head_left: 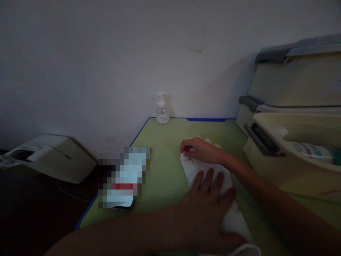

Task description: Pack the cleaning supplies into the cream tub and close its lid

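A white cloth glove lies lengthwise on the green tabletop, with rounded finger ends at its far side and an open cuff close to me. My left hand rests palm down across the glove's middle, fingers spread. Farther up, my right hand has its fingers curled together at the glove's far left edge, pinching the fabric there. Part of the glove is hidden beneath both hands and the right wrist.
A phone with a lit, pixelated screen lies on the left of the table. A clear pump bottle stands by the wall. At right are a cream bin holding packages and stacked lidded boxes. A white appliance sits lower left.
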Available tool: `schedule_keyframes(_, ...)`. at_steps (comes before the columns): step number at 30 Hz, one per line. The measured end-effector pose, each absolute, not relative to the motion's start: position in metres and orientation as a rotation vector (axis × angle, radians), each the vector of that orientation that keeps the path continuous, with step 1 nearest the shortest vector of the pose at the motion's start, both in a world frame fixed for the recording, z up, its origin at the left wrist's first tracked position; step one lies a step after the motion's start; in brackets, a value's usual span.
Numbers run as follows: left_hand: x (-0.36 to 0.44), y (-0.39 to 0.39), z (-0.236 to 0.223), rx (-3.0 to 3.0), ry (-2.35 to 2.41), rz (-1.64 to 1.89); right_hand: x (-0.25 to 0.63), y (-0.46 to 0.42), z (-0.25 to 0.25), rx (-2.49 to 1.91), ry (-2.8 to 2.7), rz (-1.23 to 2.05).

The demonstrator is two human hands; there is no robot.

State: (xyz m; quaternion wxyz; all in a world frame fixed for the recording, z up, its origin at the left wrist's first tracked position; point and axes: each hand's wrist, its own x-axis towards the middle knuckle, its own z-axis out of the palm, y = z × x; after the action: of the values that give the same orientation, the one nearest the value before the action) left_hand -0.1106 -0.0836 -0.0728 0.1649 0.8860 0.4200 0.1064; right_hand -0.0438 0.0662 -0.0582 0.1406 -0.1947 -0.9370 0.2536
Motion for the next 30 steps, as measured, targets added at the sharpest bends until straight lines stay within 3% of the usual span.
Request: schedule_keyframes(30,-0.108,-0.084,-0.074,2.632,1.215,0.336,-0.053,0.051,-0.075,-0.742,-2.772,-0.130)
